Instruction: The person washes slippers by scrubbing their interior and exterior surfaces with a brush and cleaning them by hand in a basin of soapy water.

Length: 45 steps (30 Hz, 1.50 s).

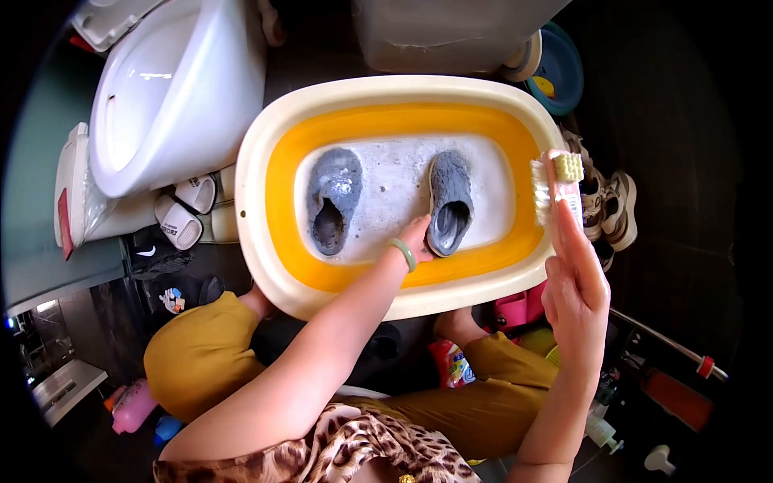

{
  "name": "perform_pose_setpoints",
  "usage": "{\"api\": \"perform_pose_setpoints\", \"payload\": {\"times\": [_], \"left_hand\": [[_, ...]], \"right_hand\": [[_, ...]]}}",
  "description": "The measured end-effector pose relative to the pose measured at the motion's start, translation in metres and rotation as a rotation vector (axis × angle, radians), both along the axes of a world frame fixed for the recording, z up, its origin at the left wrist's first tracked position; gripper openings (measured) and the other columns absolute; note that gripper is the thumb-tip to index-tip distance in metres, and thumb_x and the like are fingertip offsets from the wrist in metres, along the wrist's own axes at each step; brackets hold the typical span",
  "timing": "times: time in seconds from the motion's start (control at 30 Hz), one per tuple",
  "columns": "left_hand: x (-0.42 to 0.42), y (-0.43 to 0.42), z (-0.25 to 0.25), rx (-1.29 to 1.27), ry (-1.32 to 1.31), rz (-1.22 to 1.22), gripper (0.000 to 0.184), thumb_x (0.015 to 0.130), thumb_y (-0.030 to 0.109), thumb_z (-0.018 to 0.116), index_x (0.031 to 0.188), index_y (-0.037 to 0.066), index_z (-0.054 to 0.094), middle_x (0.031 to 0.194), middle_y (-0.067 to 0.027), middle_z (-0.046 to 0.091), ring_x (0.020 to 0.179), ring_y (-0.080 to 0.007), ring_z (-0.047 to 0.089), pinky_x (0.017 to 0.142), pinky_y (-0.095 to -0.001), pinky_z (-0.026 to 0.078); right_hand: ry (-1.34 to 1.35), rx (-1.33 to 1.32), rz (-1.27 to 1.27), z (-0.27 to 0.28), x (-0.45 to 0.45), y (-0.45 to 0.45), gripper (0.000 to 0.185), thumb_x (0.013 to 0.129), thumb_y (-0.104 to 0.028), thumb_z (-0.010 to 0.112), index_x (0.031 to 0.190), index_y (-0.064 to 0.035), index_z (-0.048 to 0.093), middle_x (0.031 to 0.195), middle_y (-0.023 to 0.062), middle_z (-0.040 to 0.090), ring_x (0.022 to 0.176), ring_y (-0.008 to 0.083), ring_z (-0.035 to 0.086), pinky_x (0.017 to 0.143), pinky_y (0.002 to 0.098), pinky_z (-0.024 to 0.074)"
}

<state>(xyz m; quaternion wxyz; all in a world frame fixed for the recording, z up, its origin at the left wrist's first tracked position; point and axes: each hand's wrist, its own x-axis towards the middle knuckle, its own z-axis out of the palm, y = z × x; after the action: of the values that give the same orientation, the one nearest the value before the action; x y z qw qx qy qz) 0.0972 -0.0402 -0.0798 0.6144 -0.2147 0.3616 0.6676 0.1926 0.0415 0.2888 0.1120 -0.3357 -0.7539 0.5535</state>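
Observation:
In a yellow and cream oval basin two grey slippers lie in soapy, foamy water. My left hand, with a green bangle at the wrist, reaches over the front rim and grips the heel end of the right grey slipper; its fingers are partly hidden behind the shoe. The left grey slipper lies apart from it, wet with suds. My right hand is raised at the basin's right edge, fingers wrapped round a pink brush with pale bristles.
A white toilet stands at the upper left, with white slides below it. A grey container and a blue basin are behind. Shoes sit at the right, a pink bottle at the lower left.

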Motion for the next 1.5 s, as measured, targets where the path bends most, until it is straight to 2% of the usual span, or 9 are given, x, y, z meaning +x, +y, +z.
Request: {"api": "perform_pose_setpoints", "payload": {"times": [0.1, 0.2, 0.37, 0.47, 0.73, 0.8, 0.93, 1.0, 1.5], "left_hand": [[0.007, -0.029, 0.015, -0.209, 0.201, -0.115, 0.044, 0.091, 0.043, 0.045, 0.13, 0.024, 0.037, 0.131, -0.0078, 0.045, 0.12, -0.0265, 0.044, 0.091, -0.0599, 0.032], [0.0, -0.056, 0.031, -0.32, 0.311, -0.072, 0.04, 0.087, 0.039, 0.052, 0.122, 0.02, 0.047, 0.118, -0.006, 0.053, 0.108, -0.0222, 0.051, 0.083, -0.0519, 0.04], [-0.038, -0.099, 0.035, -0.531, 0.491, 0.467, 0.028, 0.082, 0.027, 0.058, 0.106, 0.013, 0.059, 0.088, 0.0, 0.061, 0.081, -0.0128, 0.057, 0.06, -0.0329, 0.042], [-0.063, -0.117, 0.034, -0.521, 0.267, 0.684, 0.034, 0.084, 0.028, 0.059, 0.112, 0.008, 0.055, 0.102, -0.009, 0.06, 0.096, -0.0208, 0.055, 0.084, -0.0366, 0.04], [-0.094, -0.112, 0.031, -0.591, -0.022, 0.786, 0.05, 0.084, 0.034, 0.06, 0.119, 0.0, 0.049, 0.111, -0.0118, 0.057, 0.107, -0.023, 0.053, 0.094, -0.0368, 0.037], [-0.098, -0.106, 0.018, -0.291, -0.008, 1.005, 0.047, 0.084, 0.034, 0.062, 0.119, 0.003, 0.051, 0.112, -0.0104, 0.058, 0.106, -0.0218, 0.054, 0.097, -0.0354, 0.038], [-0.102, -0.101, 0.009, -0.217, -0.017, 1.053, 0.046, 0.083, 0.028, 0.065, 0.119, 0.004, 0.052, 0.115, -0.0078, 0.059, 0.104, -0.0224, 0.056, 0.098, -0.0337, 0.039], [-0.102, -0.104, 0.003, 0.047, 0.07, 1.013, 0.047, 0.08, 0.027, 0.068, 0.118, 0.004, 0.053, 0.116, -0.0073, 0.058, 0.106, -0.0219, 0.054, 0.098, -0.0332, 0.039], [-0.114, -0.108, 0.006, 0.097, 0.033, 0.932, 0.04, 0.083, 0.029, 0.057, 0.114, 0.003, 0.054, 0.114, -0.0102, 0.059, 0.105, -0.0247, 0.056, 0.094, -0.0369, 0.043]], "right_hand": [[0.08, -0.001, 0.054, -0.009, -0.002, 0.0, 0.047, 0.085, 0.007, 0.046, 0.129, -0.0065, 0.049, 0.116, 0.0003, 0.058, 0.055, -0.0015, 0.036, 0.045, 0.0147, 0.0292], [0.105, -0.059, 0.073, -0.008, -0.008, -0.006, 0.047, 0.085, 0.006, 0.046, 0.13, -0.0078, 0.049, 0.117, 0.0008, 0.058, 0.054, -0.0011, 0.035, 0.044, 0.0151, 0.0291], [0.101, -0.041, 0.105, -0.018, -0.017, -0.01, 0.047, 0.086, 0.004, 0.046, 0.131, -0.0094, 0.048, 0.122, 0.003, 0.056, 0.053, -0.0003, 0.034, 0.044, 0.0154, 0.0304], [0.132, -0.097, 0.122, -0.023, -0.023, -0.012, 0.046, 0.087, 0.004, 0.046, 0.131, -0.0096, 0.048, 0.124, 0.0044, 0.055, 0.053, -0.0003, 0.035, 0.043, 0.0154, 0.0311], [0.033, -0.057, 0.149, -0.028, -0.036, -0.021, 0.047, 0.087, 0.005, 0.045, 0.132, -0.0087, 0.047, 0.125, 0.0068, 0.054, 0.052, -0.0009, 0.035, 0.043, 0.0149, 0.0311], [0.015, -0.09, 0.156, -0.027, -0.038, -0.023, 0.047, 0.087, 0.006, 0.044, 0.132, -0.0075, 0.046, 0.126, 0.0076, 0.053, 0.052, -0.0012, 0.035, 0.043, 0.0143, 0.031], [-0.043, -0.134, 0.158, -0.024, -0.039, -0.027, 0.052, 0.084, 0.009, 0.043, 0.134, -0.005, 0.042, 0.129, 0.01, 0.051, 0.051, -0.0019, 0.036, 0.043, 0.0139, 0.0311], [-0.05, -0.15, 0.173, -0.028, -0.036, -0.025, 0.054, 0.082, 0.01, 0.042, 0.134, -0.0041, 0.041, 0.131, 0.0114, 0.049, 0.05, -0.0018, 0.036, 0.043, 0.0141, 0.0311], [-0.118, -0.313, 0.111, -0.056, -0.056, -0.022, 0.053, 0.084, 0.008, 0.041, 0.136, -0.0047, 0.039, 0.137, 0.0122, 0.043, 0.048, -0.001, 0.032, 0.041, 0.0153, 0.0279]]}}
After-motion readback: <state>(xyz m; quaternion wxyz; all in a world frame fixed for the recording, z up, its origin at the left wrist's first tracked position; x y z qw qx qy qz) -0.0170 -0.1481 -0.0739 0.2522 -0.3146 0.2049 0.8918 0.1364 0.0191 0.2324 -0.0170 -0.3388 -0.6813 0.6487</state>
